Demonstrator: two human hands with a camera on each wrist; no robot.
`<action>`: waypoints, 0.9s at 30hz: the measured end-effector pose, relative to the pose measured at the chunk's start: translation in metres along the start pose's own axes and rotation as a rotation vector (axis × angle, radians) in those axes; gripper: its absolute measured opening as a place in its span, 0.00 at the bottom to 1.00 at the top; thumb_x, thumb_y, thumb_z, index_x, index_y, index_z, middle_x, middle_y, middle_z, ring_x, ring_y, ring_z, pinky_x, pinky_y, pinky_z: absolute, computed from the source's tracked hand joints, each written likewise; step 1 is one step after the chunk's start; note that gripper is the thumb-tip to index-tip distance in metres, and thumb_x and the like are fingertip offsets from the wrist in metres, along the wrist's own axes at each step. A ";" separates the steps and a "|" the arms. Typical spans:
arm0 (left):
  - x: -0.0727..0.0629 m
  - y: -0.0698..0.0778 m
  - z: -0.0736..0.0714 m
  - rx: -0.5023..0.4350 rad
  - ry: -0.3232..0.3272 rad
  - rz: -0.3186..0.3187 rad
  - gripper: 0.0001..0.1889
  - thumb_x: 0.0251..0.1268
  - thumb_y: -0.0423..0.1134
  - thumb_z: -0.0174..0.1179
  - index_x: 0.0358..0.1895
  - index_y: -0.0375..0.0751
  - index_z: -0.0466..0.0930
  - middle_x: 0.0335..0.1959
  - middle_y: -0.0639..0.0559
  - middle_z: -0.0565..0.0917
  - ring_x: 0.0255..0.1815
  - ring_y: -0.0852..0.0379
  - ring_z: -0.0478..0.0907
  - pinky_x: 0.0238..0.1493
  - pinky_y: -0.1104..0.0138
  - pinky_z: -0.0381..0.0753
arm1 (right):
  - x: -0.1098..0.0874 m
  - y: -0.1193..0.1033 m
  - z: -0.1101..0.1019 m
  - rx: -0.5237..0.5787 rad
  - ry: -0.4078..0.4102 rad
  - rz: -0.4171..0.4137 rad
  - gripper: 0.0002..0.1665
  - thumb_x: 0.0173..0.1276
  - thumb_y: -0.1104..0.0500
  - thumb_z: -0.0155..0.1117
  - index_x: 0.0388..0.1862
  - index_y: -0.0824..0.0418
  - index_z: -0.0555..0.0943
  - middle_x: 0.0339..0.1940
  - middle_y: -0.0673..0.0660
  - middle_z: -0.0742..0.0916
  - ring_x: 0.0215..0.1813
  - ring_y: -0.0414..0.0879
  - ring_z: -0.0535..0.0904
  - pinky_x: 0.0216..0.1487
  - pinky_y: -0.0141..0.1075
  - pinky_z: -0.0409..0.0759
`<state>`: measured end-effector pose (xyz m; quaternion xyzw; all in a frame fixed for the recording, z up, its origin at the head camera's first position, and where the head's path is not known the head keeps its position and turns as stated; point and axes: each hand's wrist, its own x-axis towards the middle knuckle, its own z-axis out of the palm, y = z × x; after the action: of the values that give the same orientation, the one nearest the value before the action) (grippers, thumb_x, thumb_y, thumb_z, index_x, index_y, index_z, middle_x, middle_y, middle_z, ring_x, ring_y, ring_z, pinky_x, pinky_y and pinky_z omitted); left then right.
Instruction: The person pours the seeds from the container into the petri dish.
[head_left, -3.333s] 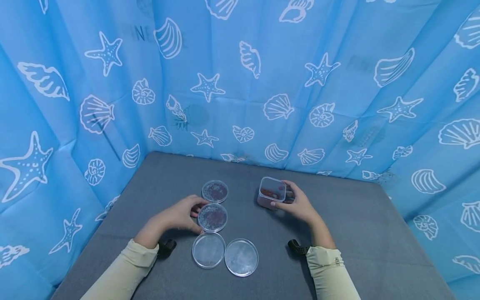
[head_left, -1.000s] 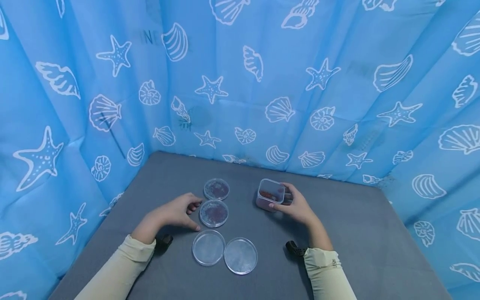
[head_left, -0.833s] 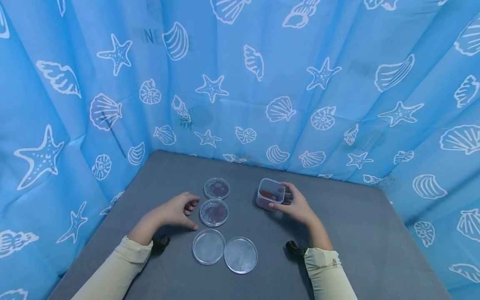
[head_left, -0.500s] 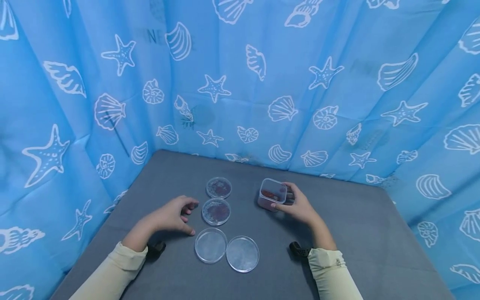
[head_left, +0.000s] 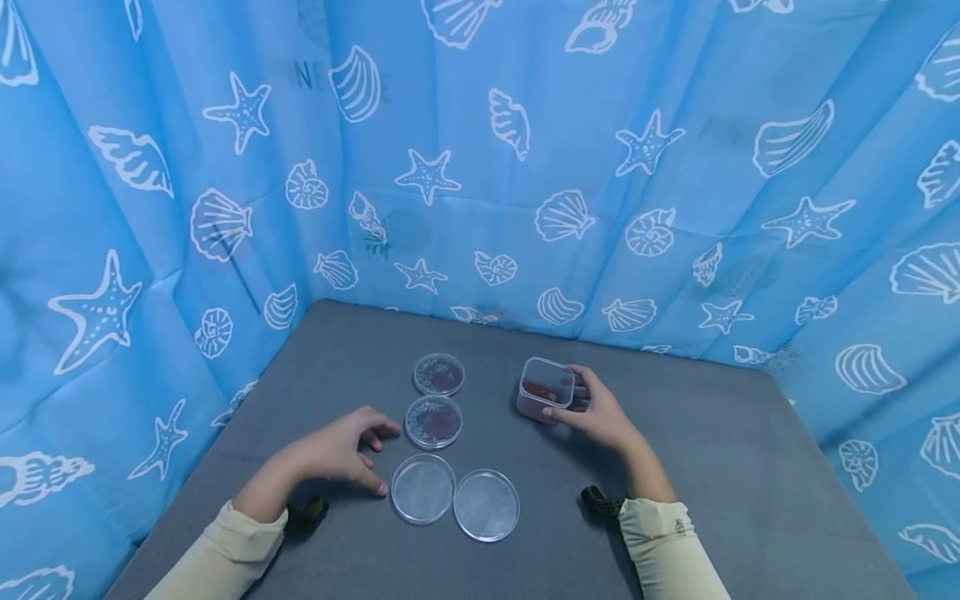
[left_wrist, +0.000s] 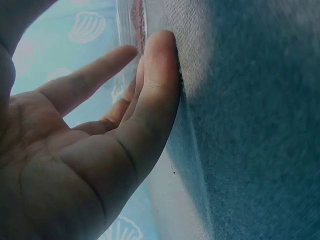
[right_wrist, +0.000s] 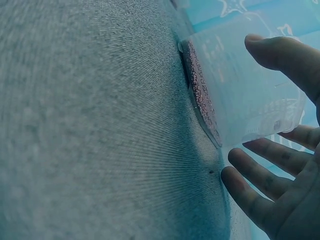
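In the head view, my right hand [head_left: 596, 412] holds a clear square plastic container [head_left: 532, 407], thumb and fingers on its walls. Small reddish grains [right_wrist: 202, 95] lie across its bottom, and a darker red patch shows inside. Two round petri dishes with reddish grains, a far one [head_left: 438, 374] and a nearer one [head_left: 433, 422], stand in a line left of the container. Closer to me are two see-through dishes, one on the left [head_left: 423, 489] and one on the right [head_left: 486, 505]. My left hand [head_left: 345, 450] hovers beside the left dishes, fingers loosely bent, holding nothing.
Grey cloth covers the table [head_left: 697, 467]. A blue curtain [head_left: 465, 208] with white shells and starfish hangs behind it and along both sides. Dark wrist straps [head_left: 600, 502] show at both cuffs.
My left hand has let go of the nearer grain-filled dish and moved left and towards me, beside the left see-through dish. My right hand keeps its hold on the container.
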<state>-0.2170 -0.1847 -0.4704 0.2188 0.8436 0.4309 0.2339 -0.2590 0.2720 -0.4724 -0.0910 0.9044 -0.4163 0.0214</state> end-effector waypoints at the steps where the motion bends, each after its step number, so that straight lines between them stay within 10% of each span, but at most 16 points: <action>1: -0.001 0.001 0.001 -0.004 -0.005 0.004 0.42 0.48 0.38 0.85 0.70 0.37 0.77 0.63 0.40 0.74 0.58 0.48 0.77 0.49 0.65 0.89 | 0.000 0.000 0.000 -0.001 0.002 0.000 0.53 0.66 0.47 0.79 0.82 0.59 0.62 0.76 0.69 0.75 0.73 0.68 0.75 0.66 0.60 0.83; 27: 0.003 0.018 0.033 0.002 -0.090 0.137 0.47 0.43 0.44 0.87 0.71 0.37 0.76 0.57 0.44 0.77 0.55 0.48 0.75 0.48 0.70 0.87 | 0.000 0.003 0.001 0.022 -0.001 0.029 0.54 0.65 0.46 0.80 0.83 0.56 0.61 0.76 0.67 0.74 0.74 0.67 0.74 0.68 0.60 0.82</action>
<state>-0.1972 -0.1535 -0.4732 0.2955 0.8156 0.4349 0.2414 -0.2591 0.2730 -0.4752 -0.0780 0.9009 -0.4259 0.0290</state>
